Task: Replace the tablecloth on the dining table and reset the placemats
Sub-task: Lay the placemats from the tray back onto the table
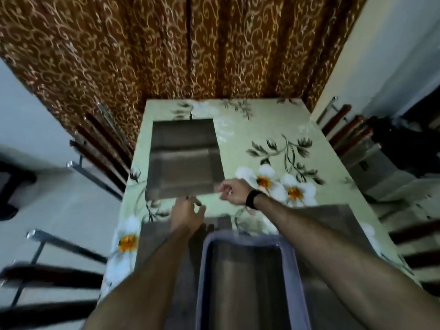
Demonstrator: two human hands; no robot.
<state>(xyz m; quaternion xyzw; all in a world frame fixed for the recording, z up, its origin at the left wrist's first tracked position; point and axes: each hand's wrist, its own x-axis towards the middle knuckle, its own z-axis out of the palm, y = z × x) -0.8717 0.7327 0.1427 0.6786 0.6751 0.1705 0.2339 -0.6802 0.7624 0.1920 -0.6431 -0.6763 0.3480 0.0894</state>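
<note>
A pale green tablecloth (257,129) with white flowers covers the dining table. A grey-brown placemat (183,160) lies on its far left part. My right hand (232,190), with a black band on the wrist, pinches that mat's near right corner. Just below the mat's near edge, my left hand (187,215) has its fingers spread, touching the edge or the cloth. More grey-brown placemats lie near me at the left (154,248) and the right (338,225). A grey tray (292,270) stands between my forearms on the near part of the table.
Dark wooden chairs with metal frames stand at the left (100,148) and at the right (345,125) of the table. A brown patterned curtain (166,48) hangs behind the far edge. Dark objects sit at the right wall (404,144).
</note>
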